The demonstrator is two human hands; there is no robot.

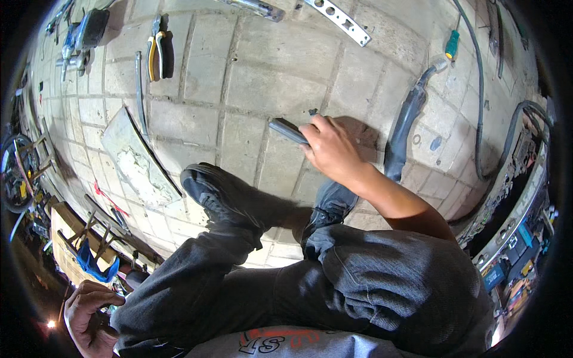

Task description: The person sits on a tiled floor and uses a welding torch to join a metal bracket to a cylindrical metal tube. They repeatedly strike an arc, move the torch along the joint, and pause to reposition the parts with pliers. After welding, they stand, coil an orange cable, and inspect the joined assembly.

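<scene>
Above the tiled floor, ahead of my feet, my right hand (331, 146) is closed around a dark grey, blunt-ended bar (287, 130) that sticks out to the left of the fingers. The rest of the bar is hidden in the palm. A small dark bit (313, 111) shows just beyond the knuckles; whether it belongs to the bar I cannot tell. At the lower left, my left hand (92, 316) is curled beside my left thigh. Its palm side is mostly hidden, and what it holds, if anything, cannot be made out.
Pliers (156, 53), a curved metal rod (141, 92) and a worn metal sheet (140, 161) lie left. Rightward are a black-sleeved tube (406, 128), a green-handled screwdriver (452, 45) and a cable (479, 89). A perforated metal strip (340, 22) lies far ahead; a wooden stool (71, 238) stands left.
</scene>
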